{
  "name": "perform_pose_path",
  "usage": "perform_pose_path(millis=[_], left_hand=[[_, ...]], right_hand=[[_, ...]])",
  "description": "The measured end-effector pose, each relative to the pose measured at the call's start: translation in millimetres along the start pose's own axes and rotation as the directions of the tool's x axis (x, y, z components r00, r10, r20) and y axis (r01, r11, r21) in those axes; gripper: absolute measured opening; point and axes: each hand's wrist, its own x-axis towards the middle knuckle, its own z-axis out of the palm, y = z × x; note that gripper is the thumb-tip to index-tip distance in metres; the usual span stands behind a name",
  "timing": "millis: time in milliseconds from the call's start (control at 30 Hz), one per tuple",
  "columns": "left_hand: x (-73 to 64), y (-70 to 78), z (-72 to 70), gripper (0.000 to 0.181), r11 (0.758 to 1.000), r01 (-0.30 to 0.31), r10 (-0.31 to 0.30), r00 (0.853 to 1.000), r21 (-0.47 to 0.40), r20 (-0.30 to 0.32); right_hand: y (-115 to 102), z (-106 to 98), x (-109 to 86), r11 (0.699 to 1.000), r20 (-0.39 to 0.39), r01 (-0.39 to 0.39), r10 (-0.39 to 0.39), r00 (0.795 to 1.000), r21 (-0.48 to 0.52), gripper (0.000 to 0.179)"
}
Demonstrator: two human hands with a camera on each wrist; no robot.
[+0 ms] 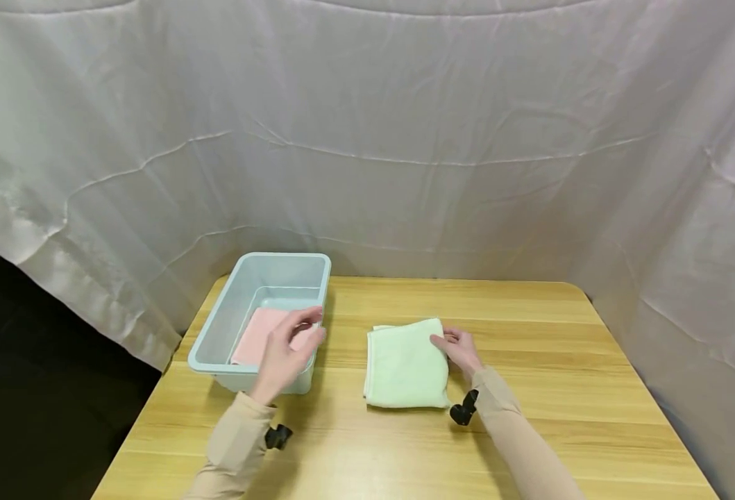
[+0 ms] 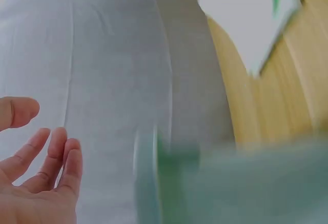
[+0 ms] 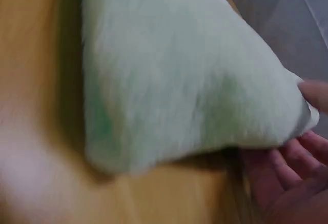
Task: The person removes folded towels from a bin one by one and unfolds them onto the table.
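A folded pale green towel [image 1: 407,368] lies toward the middle of the table. My right hand [image 1: 461,351] pinches its right edge, thumb on top and fingers underneath; the right wrist view shows this edge of the towel [image 3: 179,80] raised a little at the hand [image 3: 297,167]. My left hand [image 1: 287,353] is held over the near right side of a light blue plastic bin [image 1: 217,368], fingers loosely bent and nothing between them. In the left wrist view the left hand [image 2: 43,172] appears with thumb and fingers apart. Inside the bin lies a folded pink towel [image 1: 257,337], partly hidden by the left hand.
The wooden table [image 1: 529,430] carries the bin at its left and the green towel to the bin's right. A grey curtain [image 1: 404,139] hangs behind the table and along its sides. Black cloth [image 1: 42,375] shows at the far left.
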Motion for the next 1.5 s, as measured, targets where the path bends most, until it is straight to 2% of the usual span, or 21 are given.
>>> perform_pose_path(millis=[100, 167, 233, 300, 400, 500, 567, 667, 733, 800, 900, 967, 1033, 1100, 1267, 1367, 1467, 1500], left_hand=[[-5.0, 3.1, 21.2, 0.034, 0.996, 0.070, -0.065, 0.994, -0.058, 0.084], [-8.2, 1.9, 33.1, 0.037, 0.990, 0.122, -0.109, 0.983, -0.078, 0.146], [-11.2, -2.3, 43.7, 0.039, 0.979, 0.185, -0.164, 0.964, -0.084, 0.211], [-13.9, -10.7, 54.1, 0.040, 0.964, 0.250, -0.219, 0.939, -0.088, 0.265], [-18.7, -29.1, 69.4, 0.040, 0.937, 0.342, -0.306, 0.898, -0.065, 0.315], [-25.6, -49.8, 82.3, 0.041, 0.917, 0.399, -0.368, 0.867, -0.025, 0.336], [-30.5, -61.9, 88.3, 0.042, 0.905, 0.426, -0.404, 0.851, 0.009, 0.336], [-36.4, -74.9, 94.3, 0.042, 0.892, 0.452, -0.435, 0.838, 0.028, 0.330], [-39.1, -79.5, 96.7, 0.042, 0.875, 0.483, -0.466, 0.825, 0.031, 0.320], [-40.7, -82.2, 98.4, 0.042, 0.863, 0.505, -0.485, 0.815, 0.023, 0.317], [-41.6, -84.6, 100.3, 0.043, 0.829, 0.559, -0.521, 0.789, -0.030, 0.326], [-41.4, -86.1, 101.0, 0.043, 0.797, 0.598, -0.543, 0.769, -0.081, 0.336], [-41.2, -87.4, 102.3, 0.043, 0.762, 0.634, -0.564, 0.750, -0.134, 0.346], [-40.7, -89.1, 104.3, 0.043, 0.735, 0.656, -0.578, 0.738, -0.170, 0.349], [-41.9, -94.0, 106.3, 0.043, 0.706, 0.673, -0.590, 0.730, -0.218, 0.344], [-42.7, -95.2, 106.2, 0.044, 0.675, 0.694, -0.605, 0.715, -0.251, 0.351], [-42.9, -97.3, 106.4, 0.045, 0.643, 0.716, -0.621, 0.695, -0.270, 0.362], [-42.9, -97.3, 106.4, 0.045, 0.641, 0.717, -0.621, 0.694, -0.272, 0.366]], right_hand=[[6, -4, -6.4, 0.999, 0.102, -0.023, 0.025, 0.995, -0.025, 0.071], [8, -6, -10.6, 0.999, 0.171, -0.024, 0.030, 0.985, -0.037, 0.076], [10, -7, -13.5, 0.999, 0.222, -0.017, 0.025, 0.975, -0.040, 0.078], [12, -7, -14.7, 0.999, 0.242, 0.010, 0.000, 0.970, -0.043, 0.076], [14, -6, -14.7, 0.997, 0.202, 0.044, -0.032, 0.979, -0.056, 0.073], [14, -3, -14.8, 0.991, 0.139, 0.066, -0.050, 0.989, -0.115, 0.070], [14, -2, -15.7, 0.978, 0.091, 0.084, -0.067, 0.994, -0.189, 0.068], [13, -4, -19.0, 0.937, 0.015, 0.133, -0.136, 0.991, -0.324, 0.064], [14, -5, -22.7, 0.896, -0.041, 0.176, -0.211, 0.977, -0.407, 0.060], [13, -4, -27.7, 0.861, -0.092, 0.227, -0.299, 0.950, -0.455, 0.055], [11, 2, -37.6, 0.839, -0.111, 0.323, -0.407, 0.907, -0.438, 0.045], [9, 10, -44.7, 0.838, -0.060, 0.385, -0.440, 0.896, -0.387, 0.039], [7, 19, -52.2, 0.842, 0.028, 0.438, -0.453, 0.891, -0.314, 0.036], [7, 27, -58.6, 0.852, 0.118, 0.466, -0.451, 0.885, -0.238, 0.036], [1, 43, -72.1, 0.849, 0.253, 0.514, -0.475, 0.843, -0.121, 0.040], [4, 50, -71.2, 0.834, 0.312, 0.535, -0.478, 0.821, -0.132, 0.045], [19, 53, -60.9, 0.811, 0.354, 0.560, -0.481, 0.802, -0.169, 0.050], [21, 54, -59.5, 0.802, 0.367, 0.568, -0.481, 0.797, -0.182, 0.051]])
